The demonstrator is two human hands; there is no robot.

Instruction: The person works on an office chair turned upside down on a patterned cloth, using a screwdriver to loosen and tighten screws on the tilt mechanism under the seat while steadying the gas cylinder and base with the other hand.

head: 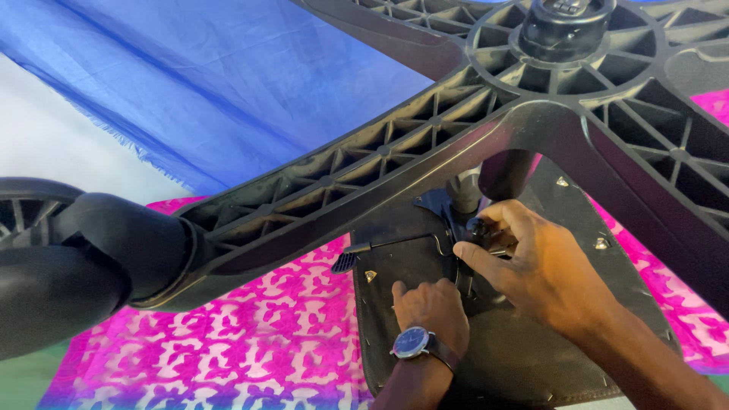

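An office chair lies upside down, its black seat underside (pixel 531 357) facing up and its ribbed star base (pixel 425 129) looming close to the camera. My right hand (pixel 543 269) reaches under the base's leg and pinches a small black knob (pixel 478 226) on the metal mechanism plate (pixel 425 220) near the gas column (pixel 465 190). My left hand (pixel 431 307), with a dark-faced wristwatch (pixel 412 342), rests fingers curled on the seat underside just below the plate. A black lever handle (pixel 345 262) sticks out to the left of the plate.
A black caster wheel (pixel 61 266) fills the left foreground on one base leg. The chair rests on a pink patterned cloth (pixel 250 342). A blue fabric (pixel 213 83) hangs behind, over a white surface (pixel 45 144). Small screws (pixel 601 244) dot the seat underside.
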